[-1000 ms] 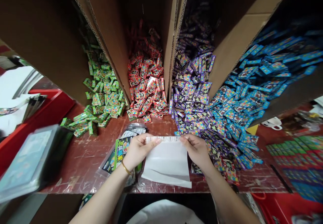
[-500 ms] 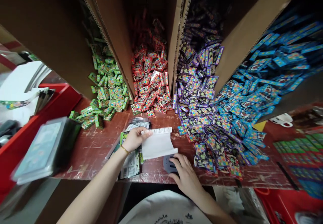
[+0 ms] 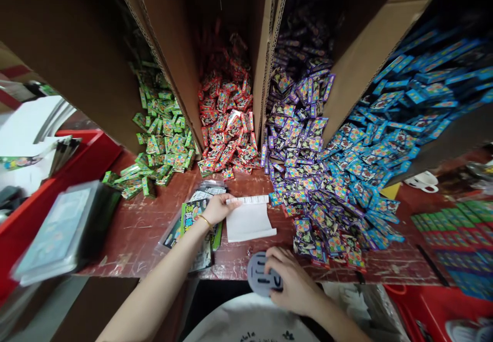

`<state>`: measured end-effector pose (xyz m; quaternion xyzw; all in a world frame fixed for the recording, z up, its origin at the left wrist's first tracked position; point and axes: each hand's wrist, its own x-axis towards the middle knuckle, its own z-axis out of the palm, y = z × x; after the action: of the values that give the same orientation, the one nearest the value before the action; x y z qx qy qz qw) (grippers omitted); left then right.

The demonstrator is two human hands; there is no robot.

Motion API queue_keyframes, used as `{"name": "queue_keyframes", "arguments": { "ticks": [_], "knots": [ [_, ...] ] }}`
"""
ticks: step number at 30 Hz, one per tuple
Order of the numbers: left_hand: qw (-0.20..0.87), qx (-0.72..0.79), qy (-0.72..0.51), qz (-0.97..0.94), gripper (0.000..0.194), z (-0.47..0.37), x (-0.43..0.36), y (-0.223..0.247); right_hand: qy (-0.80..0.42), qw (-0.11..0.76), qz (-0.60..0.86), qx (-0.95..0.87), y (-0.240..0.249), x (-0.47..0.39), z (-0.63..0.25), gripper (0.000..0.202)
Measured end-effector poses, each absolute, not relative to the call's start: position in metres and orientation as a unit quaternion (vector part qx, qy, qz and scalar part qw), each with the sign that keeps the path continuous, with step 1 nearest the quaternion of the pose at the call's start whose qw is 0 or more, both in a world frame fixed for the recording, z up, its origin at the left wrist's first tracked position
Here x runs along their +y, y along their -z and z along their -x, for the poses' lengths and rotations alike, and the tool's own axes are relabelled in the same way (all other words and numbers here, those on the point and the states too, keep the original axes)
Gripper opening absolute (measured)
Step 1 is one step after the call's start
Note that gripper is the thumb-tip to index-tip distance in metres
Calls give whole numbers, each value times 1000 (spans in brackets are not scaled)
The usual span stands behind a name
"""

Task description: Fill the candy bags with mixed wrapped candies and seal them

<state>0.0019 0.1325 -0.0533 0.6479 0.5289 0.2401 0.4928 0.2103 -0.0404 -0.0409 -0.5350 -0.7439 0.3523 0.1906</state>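
Note:
My left hand [image 3: 217,209] is closed, pinching the top left corner of a white paper sheet [image 3: 250,223] with a printed strip along its upper edge. The sheet lies over the table's middle. Under and beside my left wrist is a pile of green and black printed packs [image 3: 189,216], some in clear sleeves. At the table's front edge my right hand [image 3: 295,283] grips a grey rounded disc [image 3: 257,270] with dark slots. The disc is tilted towards me, close to my body. What kind of object it is, I cannot tell.
Tall cardboard boxes spill small green packets [image 3: 165,139], red packets [image 3: 227,136], purple packets [image 3: 298,139] and blue packets [image 3: 364,159] onto the table [image 3: 131,234]. On the left, a red bin [image 3: 102,144] stands beside a stack of clear-sleeved cards [image 3: 59,229]. White scissor handles [image 3: 421,182] lie right.
My right hand has taken hold of the grey disc and drawn it towards me, tilting it up. My left hand has shifted slightly right with the paper sheet.

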Motion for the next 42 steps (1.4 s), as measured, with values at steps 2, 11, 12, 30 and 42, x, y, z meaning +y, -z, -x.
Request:
{"name": "queue_keyframes", "arguments": {
  "ticks": [2, 11, 12, 30, 42],
  "knots": [
    [496, 524, -213, -659, 47, -13, 125, 63, -380, 222, 515, -736, 36, -47, -211, 31],
    [421, 531, -94, -730, 25, -29, 93, 80, -181, 348, 598, -698, 94, -26, -203, 23],
    [402, 534, -89, -738, 22, -28, 93, 79, -177, 346, 608, -692, 98, -24, -201, 22],
    [260, 513, 8, -818, 10, -26, 102, 67, -212, 216, 646, -701, 83, 50, -230, 25],
    [262, 533, -4, -805, 12, -27, 100, 75, -208, 340, 547, -736, 75, 39, -253, 21]
  ]
}}
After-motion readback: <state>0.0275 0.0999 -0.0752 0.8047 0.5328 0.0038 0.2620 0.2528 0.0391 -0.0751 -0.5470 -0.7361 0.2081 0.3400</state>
